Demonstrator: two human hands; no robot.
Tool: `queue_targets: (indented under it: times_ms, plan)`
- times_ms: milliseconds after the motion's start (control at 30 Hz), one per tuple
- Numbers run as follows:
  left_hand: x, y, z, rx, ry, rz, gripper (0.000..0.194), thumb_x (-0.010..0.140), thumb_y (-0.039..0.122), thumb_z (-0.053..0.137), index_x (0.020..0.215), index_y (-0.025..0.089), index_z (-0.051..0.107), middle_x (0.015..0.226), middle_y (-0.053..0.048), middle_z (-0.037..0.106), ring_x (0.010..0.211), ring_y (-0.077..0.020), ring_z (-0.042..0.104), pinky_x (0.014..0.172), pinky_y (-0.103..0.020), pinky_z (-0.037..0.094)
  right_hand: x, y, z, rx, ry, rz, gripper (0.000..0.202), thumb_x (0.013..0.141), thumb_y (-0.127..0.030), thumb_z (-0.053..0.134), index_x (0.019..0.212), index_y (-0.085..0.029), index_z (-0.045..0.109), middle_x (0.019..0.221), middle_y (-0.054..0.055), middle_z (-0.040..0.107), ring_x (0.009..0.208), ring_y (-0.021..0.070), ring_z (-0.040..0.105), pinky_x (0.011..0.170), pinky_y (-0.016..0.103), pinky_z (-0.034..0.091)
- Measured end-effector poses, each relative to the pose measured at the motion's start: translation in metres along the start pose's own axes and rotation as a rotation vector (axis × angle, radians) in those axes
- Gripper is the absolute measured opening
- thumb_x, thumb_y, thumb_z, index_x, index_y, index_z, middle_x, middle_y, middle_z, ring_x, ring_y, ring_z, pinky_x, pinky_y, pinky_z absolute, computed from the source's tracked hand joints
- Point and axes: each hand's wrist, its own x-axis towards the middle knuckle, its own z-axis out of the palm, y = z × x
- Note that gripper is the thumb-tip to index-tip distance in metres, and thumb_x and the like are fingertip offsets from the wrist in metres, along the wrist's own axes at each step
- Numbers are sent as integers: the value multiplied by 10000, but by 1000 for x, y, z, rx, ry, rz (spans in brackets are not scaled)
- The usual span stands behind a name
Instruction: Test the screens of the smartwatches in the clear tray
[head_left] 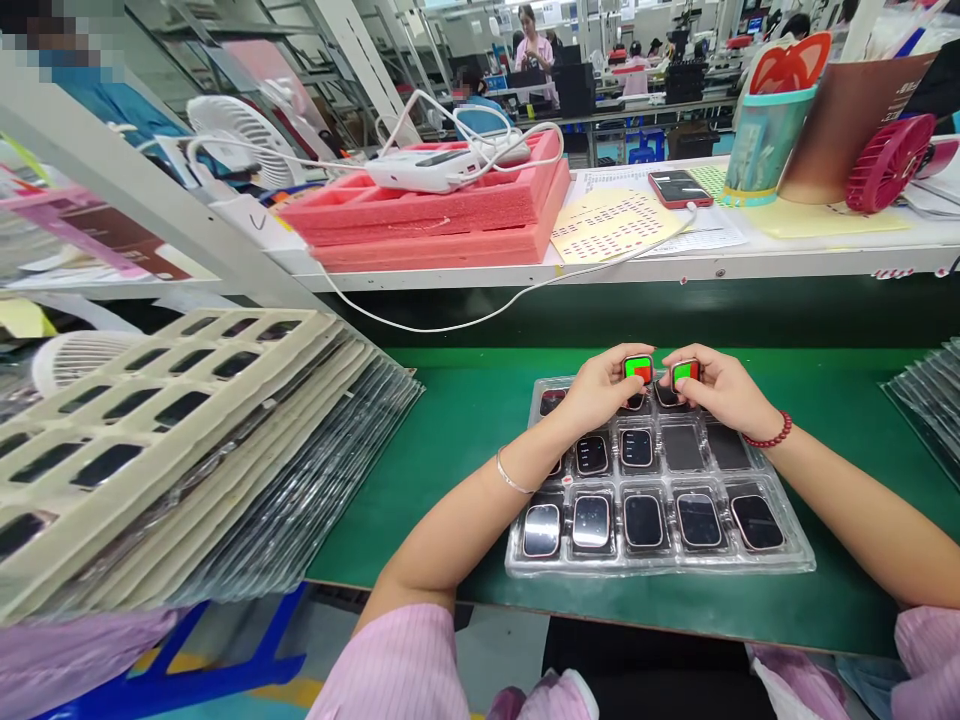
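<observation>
My left hand point(600, 392) holds a small smartwatch body point(639, 369) whose lit screen shows green and red. My right hand point(716, 388) holds a second watch body point(685, 374) with the same green and red screen. Both hands hover over the far row of a clear plastic tray point(795, 555) on the green mat. The tray's pockets hold several dark-screened watch bodies point(643, 520), and two pockets in the middle row look empty.
A slanted stack of cream and clear trays point(187, 440) lies to the left. More clear trays point(926, 400) sit at the right edge. On the raised shelf behind are pink foam point(450, 215), a white charger with cables point(435, 168), a phone point(679, 188), sticker sheets and a small red fan point(889, 160). People work in the background.
</observation>
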Motion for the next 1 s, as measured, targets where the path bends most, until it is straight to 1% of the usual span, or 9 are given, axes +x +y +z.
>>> queue_targets:
  times_ms: [67,133,233,367,467,567,667,800,1000]
  plan:
    - [0,-2,0,-1,4,26,396,759,119,623,1154,152,626,1019,-68,693,773,-132,667,673,-228,519,0,1,1,0,-3,-18,262,779,-226,644,1037,-204,606,924,55,723,704,165,655,576,285,535]
    - [1,-3,0,8,15,45,380,741,102,612,1117,152,635,1019,-61,689,770,-126,655,709,-243,527,0,1,1,-2,-6,-19,292,767,-212,641,1055,-213,595,952,54,716,735,175,661,589,293,540]
    - [1,-4,0,22,30,57,368,722,89,611,1084,148,636,996,-50,678,732,-110,634,706,-246,524,1,2,2,-6,-12,-1,336,752,-198,635,1084,-220,586,970,51,709,732,175,658,592,299,544]
    - [1,-1,1,23,37,50,299,758,147,629,1057,140,631,931,-43,668,680,-100,613,672,-246,518,1,1,2,-2,-29,-1,324,754,-204,645,1074,-221,596,948,46,709,712,171,645,580,296,540]
    - [0,0,1,16,31,40,253,786,199,633,1033,142,629,897,-41,670,675,-102,608,672,-250,523,0,-1,1,-11,-20,1,262,776,-228,651,1036,-221,619,912,40,709,676,165,635,577,300,540]
    - [0,-1,1,36,34,46,253,786,217,637,1029,149,626,866,-39,669,720,-123,621,676,-254,524,0,-1,0,-18,-13,12,208,799,-247,651,1003,-212,644,882,39,714,652,160,637,583,300,543]
    - [0,-3,0,94,49,64,249,785,227,637,1023,152,626,841,-35,661,766,-147,632,670,-254,513,0,-1,-1,3,-19,33,213,842,-282,619,1035,-208,673,925,55,727,693,174,671,568,289,545]
    - [0,-3,-2,188,86,94,227,775,228,648,992,162,642,871,-28,673,739,-136,614,687,-258,493,1,1,-2,35,-21,60,239,891,-308,556,1047,-201,701,924,58,732,678,163,687,553,272,550]
    - [2,-7,-3,235,93,146,262,752,193,655,1012,173,642,949,-35,686,820,-150,618,774,-278,486,2,5,-1,41,-21,31,369,817,-220,590,1182,-211,642,1006,61,724,735,166,700,582,283,592]
